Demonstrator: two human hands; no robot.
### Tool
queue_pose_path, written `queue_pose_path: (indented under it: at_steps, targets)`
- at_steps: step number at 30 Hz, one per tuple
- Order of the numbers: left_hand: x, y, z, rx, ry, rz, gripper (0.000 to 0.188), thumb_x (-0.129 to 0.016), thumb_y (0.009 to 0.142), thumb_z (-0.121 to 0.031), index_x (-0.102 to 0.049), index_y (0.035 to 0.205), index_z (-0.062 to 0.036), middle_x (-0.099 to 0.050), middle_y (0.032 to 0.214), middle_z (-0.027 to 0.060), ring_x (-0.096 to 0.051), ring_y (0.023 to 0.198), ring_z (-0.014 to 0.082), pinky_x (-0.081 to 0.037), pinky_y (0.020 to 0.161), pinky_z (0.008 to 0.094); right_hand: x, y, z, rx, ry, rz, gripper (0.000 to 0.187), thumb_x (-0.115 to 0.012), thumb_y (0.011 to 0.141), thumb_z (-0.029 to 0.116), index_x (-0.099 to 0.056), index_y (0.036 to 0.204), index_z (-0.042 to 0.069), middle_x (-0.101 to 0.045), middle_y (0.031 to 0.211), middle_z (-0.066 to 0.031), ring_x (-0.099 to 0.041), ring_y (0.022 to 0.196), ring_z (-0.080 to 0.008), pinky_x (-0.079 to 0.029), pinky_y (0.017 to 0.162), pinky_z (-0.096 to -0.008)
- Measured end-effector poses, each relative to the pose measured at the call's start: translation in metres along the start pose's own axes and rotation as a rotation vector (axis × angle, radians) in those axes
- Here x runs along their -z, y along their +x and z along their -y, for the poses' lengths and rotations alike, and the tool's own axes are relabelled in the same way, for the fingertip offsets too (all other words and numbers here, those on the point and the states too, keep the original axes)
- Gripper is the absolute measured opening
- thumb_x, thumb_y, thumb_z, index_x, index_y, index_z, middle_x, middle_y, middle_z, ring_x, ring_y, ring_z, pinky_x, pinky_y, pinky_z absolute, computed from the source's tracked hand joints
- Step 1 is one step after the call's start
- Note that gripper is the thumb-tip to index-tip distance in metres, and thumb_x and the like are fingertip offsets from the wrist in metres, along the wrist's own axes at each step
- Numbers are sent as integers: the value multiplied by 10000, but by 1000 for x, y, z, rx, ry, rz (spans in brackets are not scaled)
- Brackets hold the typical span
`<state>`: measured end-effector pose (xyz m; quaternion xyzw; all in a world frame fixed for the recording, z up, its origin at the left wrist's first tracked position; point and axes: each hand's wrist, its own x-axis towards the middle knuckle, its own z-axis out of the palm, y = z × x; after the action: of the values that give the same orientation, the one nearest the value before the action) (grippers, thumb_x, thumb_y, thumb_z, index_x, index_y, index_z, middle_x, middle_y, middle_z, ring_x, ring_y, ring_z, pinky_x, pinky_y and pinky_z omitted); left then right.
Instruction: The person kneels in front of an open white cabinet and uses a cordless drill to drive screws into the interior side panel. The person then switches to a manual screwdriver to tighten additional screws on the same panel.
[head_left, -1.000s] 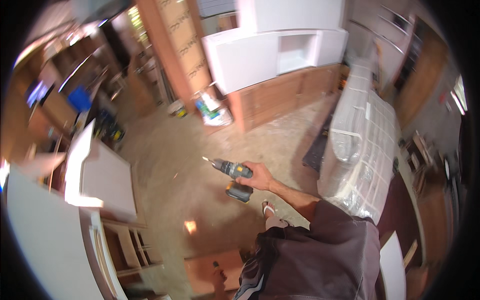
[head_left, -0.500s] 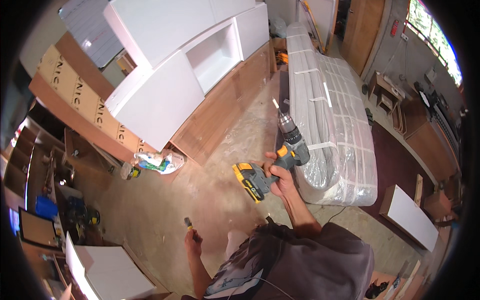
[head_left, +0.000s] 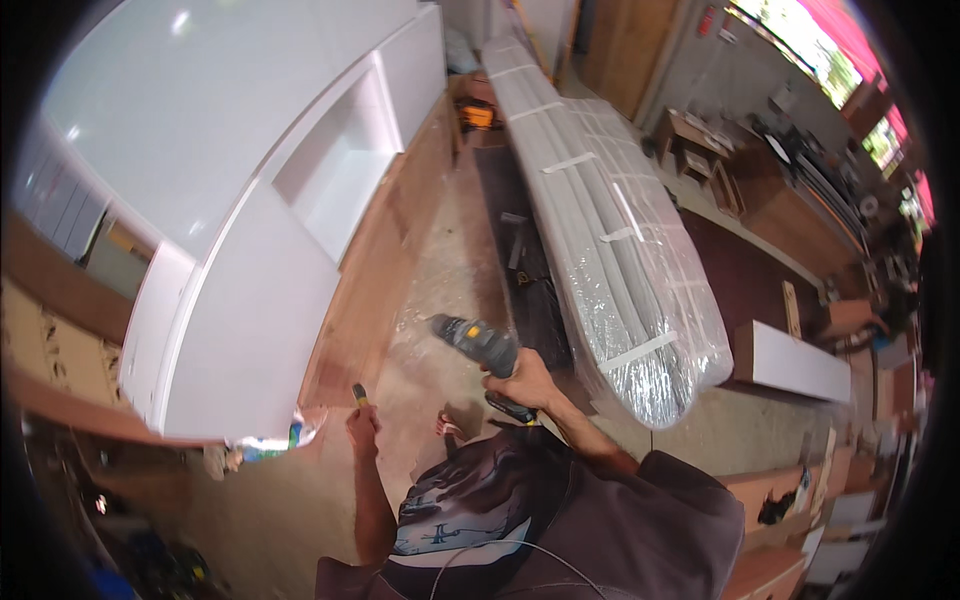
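Observation:
In my right hand point(head_left: 527, 380) is a grey and black cordless drill point(head_left: 478, 342), gripped by its handle, its front end pointing left toward the cabinet. A battery pack shows dark under my hand. My left hand point(head_left: 363, 428) is closed round a short black-and-yellow hand tool point(head_left: 360, 394); its exact kind is too small to tell. Left of both hands stands a long white cabinet point(head_left: 245, 310) with an open recess point(head_left: 340, 180), above a brown wooden base panel point(head_left: 370, 290). Neither hand touches it.
A long plastic-wrapped grey bundle point(head_left: 600, 230) lies to the right. Dark material with a grey tool point(head_left: 516, 243) lies on the floor beside it. A white box-shaped panel point(head_left: 795, 360) stands farther right. An orange-and-black item point(head_left: 478, 115) sits at the far end. My foot point(head_left: 447, 425) is between my hands.
The view has shifted, and the white cabinet now looms larger. My right hand has lowered the drill and swung its front from up to left. My left hand still holds its tool.

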<state>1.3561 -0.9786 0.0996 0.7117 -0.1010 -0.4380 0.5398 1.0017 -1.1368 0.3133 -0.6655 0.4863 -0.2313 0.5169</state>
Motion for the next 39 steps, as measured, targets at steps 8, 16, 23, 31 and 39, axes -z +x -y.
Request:
queue_pose_path:
  at_steps: [8, 16, 23, 31, 39]
  targets:
    - [-109, 229, -167, -111, -119, 155, 114, -650, 1003, -162, -660, 961, -56, -525, 710, -52, -483, 585, 45, -401, 506, 218, -12, 103, 21, 13, 124, 115, 334, -894, 757, 134, -724, 1025, 28, -745, 910, -21, -669, 828, -94, -551, 796, -298]
    - [-229, 395, -278, -180, -47, 41, 175, -678, 982, -183, -728, 942, -20, -558, 689, -29, -517, 577, 59, -420, 508, 236, 39, 300, 16, -82, 237, 17, 332, -858, 760, 129, -751, 1055, 21, -768, 934, -51, -720, 872, -134, -567, 819, -311]
    - [-297, 566, -311, -16, 425, -259, 287, -704, 953, -358, -804, 953, -89, -736, 806, 45, -665, 679, 156, -513, 618, 357, 130, 476, 18, -35, 196, 70, 305, -825, 766, 56, -726, 1049, 4, -764, 948, -44, -724, 877, -138, -569, 816, -307]
    - [-365, 637, -347, -208, 690, -539, 281, -697, 934, -336, -796, 973, -76, -768, 899, 157, -738, 876, 329, -559, 802, 434, 192, 575, 1, -38, 81, 147, 392, -844, 782, 79, -722, 1146, 2, -782, 1010, -85, -751, 926, -160, -584, 840, -323]
    - [-348, 668, -370, -178, 660, -601, 224, -697, 934, -276, -795, 987, -81, -761, 990, 165, -706, 1011, 353, -549, 909, 471, 182, 574, 11, -134, 143, 196, 328, -830, 798, 121, -747, 1085, -12, -781, 1002, -85, -726, 928, -133, -574, 839, -326]
